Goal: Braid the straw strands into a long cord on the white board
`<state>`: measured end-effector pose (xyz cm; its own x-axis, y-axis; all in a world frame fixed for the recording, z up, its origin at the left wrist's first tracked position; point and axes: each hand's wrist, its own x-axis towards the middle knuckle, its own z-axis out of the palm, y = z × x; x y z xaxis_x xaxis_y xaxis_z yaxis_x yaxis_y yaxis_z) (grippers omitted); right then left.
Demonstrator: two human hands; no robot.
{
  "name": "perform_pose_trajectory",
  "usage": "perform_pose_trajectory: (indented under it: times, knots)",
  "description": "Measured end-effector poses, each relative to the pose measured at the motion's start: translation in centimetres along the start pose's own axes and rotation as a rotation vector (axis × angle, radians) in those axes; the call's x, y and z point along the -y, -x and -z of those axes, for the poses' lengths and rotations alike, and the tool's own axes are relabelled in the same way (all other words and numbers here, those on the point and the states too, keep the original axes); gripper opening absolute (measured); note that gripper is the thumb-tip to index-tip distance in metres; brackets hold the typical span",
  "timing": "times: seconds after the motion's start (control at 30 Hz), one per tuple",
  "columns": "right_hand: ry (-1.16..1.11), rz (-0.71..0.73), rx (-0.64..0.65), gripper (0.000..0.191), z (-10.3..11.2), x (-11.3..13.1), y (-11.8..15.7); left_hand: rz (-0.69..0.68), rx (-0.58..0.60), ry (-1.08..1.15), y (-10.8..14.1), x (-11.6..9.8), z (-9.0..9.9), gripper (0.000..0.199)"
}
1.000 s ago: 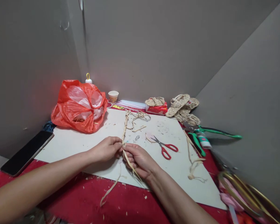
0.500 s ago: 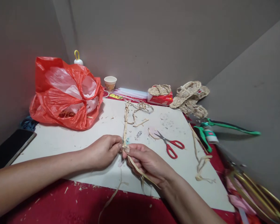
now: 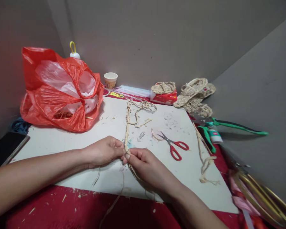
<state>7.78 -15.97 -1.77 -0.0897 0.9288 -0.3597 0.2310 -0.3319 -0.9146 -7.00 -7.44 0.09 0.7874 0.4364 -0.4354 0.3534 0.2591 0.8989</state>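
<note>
A thin braided straw cord runs down the middle of the white board to my fingers. My left hand pinches its lower end from the left. Pressed close beside it, my right hand grips the same end between thumb and fingers. Loose strands trail below both hands. Scissors with red handles lie on the board to the right, blades pointing up and left.
A red plastic bag fills the left, near a dark phone. Behind stand a paper cup and a red packet. Braided soles, green-handled pliers, a small bottle and gold-handled shears are on the right.
My left fingers have come closer to my right thumb at the cord's end. Some strands now hang below my left wrist. The view has shifted slightly.
</note>
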Motion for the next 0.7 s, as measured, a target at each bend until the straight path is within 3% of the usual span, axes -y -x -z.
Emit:
perform_pose_trajectory:
  times: [0.13, 0.27, 0.4, 0.53, 0.7]
  knots:
    - [0.286, 0.072, -0.098, 0.031, 0.0, 0.7, 0.8, -0.101, -0.097, -0.094, -0.2, 0.6, -0.1, 0.018]
    - [0.526, 0.029, -0.197, 0.03, 0.1, 1.1, 1.4, -0.158, -0.171, -0.242, -0.2, 0.9, -0.4, 0.02]
    - [0.325, -0.031, -0.118, 0.029, -0.2, 1.3, 1.5, -0.201, -0.201, -0.291, 0.0, 1.2, -0.7, 0.021]
    - [0.069, -0.105, -0.06, 0.026, -1.4, 0.7, 1.4, -0.201, -0.14, -0.18, -0.1, 1.6, -1.0, 0.022]
    - [0.196, 0.028, -0.144, 0.027, -2.3, -0.2, 1.6, -0.199, -0.146, -0.076, -0.1, 1.4, -1.0, 0.02]
